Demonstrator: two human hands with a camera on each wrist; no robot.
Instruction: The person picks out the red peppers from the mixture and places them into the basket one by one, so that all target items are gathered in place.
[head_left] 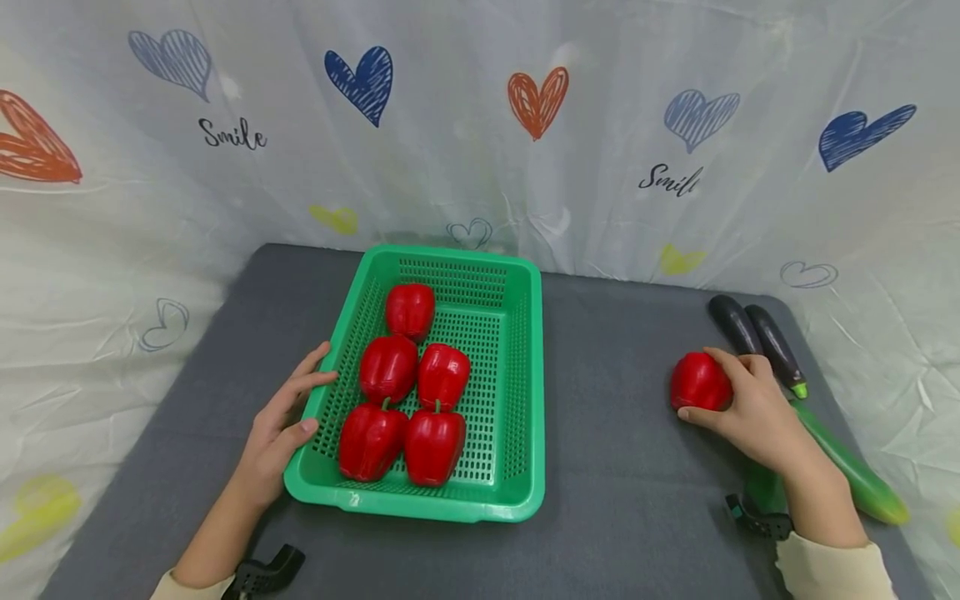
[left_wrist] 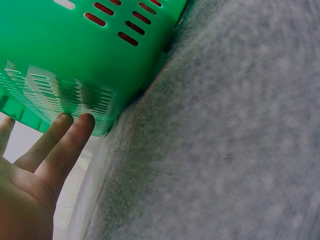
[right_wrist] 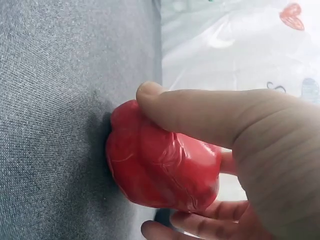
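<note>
My right hand holds a red bell pepper between thumb and fingers at the right of the table. In the right wrist view the thumb lies along one side of the bell pepper, which is on or very near the grey cloth. My left hand is at the left side of a green plastic basket, its fingers spread and fairly straight along the rim. In the left wrist view, two fingertips reach the perforated basket wall. Several red bell peppers lie in the basket's left half.
Two dark eggplants lie beyond the right hand. A long green cucumber lies beside the right forearm, with another green item partly hidden under it. A white curtain printed with hearts hangs behind the grey table.
</note>
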